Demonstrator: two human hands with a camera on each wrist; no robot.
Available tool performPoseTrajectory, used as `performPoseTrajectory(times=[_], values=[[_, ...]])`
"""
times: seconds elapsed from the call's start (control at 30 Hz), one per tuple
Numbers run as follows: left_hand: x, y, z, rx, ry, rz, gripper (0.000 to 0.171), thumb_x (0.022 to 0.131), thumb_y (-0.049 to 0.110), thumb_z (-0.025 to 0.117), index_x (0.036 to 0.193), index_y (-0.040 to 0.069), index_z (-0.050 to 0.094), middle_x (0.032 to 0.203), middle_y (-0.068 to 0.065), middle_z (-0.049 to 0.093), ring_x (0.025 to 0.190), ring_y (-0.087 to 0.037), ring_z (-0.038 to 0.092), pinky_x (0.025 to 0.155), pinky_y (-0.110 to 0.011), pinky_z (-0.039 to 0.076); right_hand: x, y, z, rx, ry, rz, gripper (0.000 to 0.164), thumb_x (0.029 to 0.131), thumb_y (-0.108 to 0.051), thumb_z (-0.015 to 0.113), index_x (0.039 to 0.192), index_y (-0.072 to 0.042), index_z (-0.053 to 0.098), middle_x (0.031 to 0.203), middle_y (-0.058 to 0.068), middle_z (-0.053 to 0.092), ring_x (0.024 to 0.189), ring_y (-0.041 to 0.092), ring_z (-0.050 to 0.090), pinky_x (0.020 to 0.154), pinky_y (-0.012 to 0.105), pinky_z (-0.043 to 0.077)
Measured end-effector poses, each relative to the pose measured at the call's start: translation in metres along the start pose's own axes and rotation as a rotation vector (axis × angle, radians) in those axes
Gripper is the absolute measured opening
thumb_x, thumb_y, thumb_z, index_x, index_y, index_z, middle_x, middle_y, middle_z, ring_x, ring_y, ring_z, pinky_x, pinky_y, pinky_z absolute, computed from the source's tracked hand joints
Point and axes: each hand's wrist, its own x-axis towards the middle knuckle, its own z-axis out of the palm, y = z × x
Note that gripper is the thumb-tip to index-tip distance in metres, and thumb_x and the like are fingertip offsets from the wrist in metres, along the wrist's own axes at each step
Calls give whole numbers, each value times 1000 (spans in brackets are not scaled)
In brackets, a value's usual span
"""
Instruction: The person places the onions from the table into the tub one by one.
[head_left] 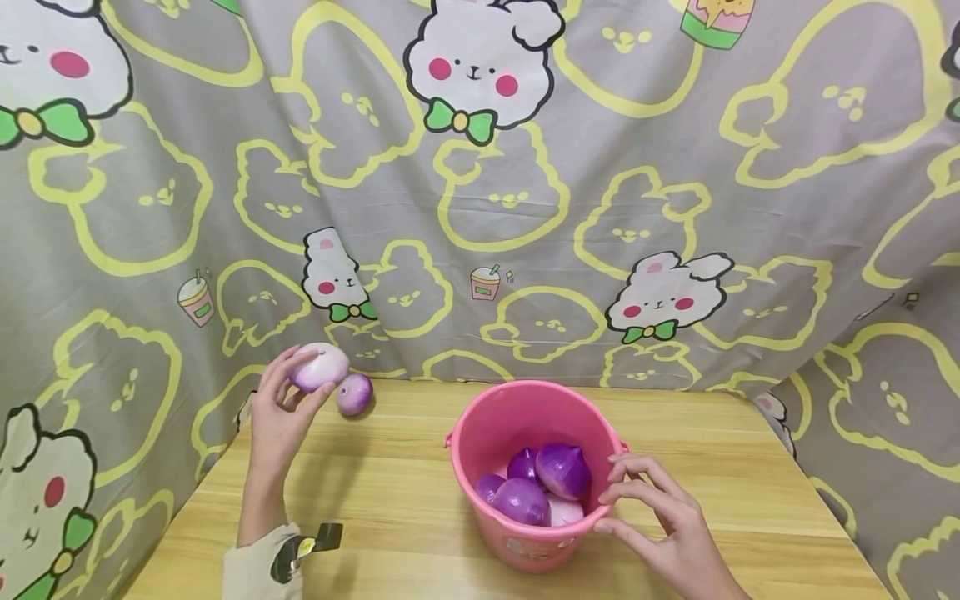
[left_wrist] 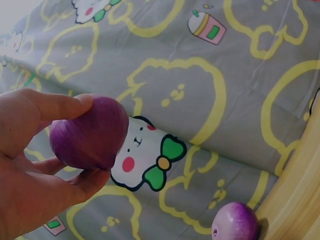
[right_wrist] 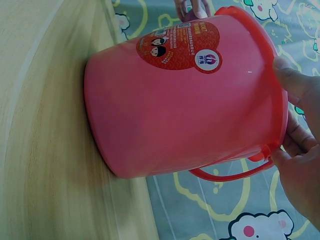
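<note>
A purple-and-white onion (head_left: 324, 367) is held above the table's far left by my left hand (head_left: 282, 410); in the left wrist view thumb and fingers pinch the same onion (left_wrist: 91, 134). Just beside it, a smaller onion (head_left: 355, 395) lies on the table. The pink bucket (head_left: 480, 517) stands right of centre with several onions (head_left: 522, 502) inside. My right hand (head_left: 663, 521) grips the bucket's rim at its right side, thumb outside. In the right wrist view, fingers hold the rim of the bucket (right_wrist: 175, 105) near its handle.
The wooden table (head_left: 397, 500) runs back to a grey patterned curtain (head_left: 480, 217), which hangs behind and along both sides. The bucket's red handle (right_wrist: 232, 176) hangs down on its right side. A dark strap with a small device (head_left: 307, 550) sits on the left wrist.
</note>
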Motion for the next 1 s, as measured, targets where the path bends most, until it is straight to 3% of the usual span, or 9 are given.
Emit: performPoseTrajectory(times=[0.67,1.0], values=[[-4,14,6,-30,-32,12,48,84,-12,77,130,-4,64,151,-10,43,135,-28,48,101,-17,49,-2,4,1,77,-4,-5,40,73,16,83,106,-4,72,115,16,59,127,23,52,115,28,40],[-6,20,9,-62,-52,53,50,83,-15,76,131,-5,63,153,-16,41,134,-26,49,102,-18,49,-3,0,1,26,-6,34,46,69,19,83,106,-7,73,114,15,59,125,21,53,112,27,43]])
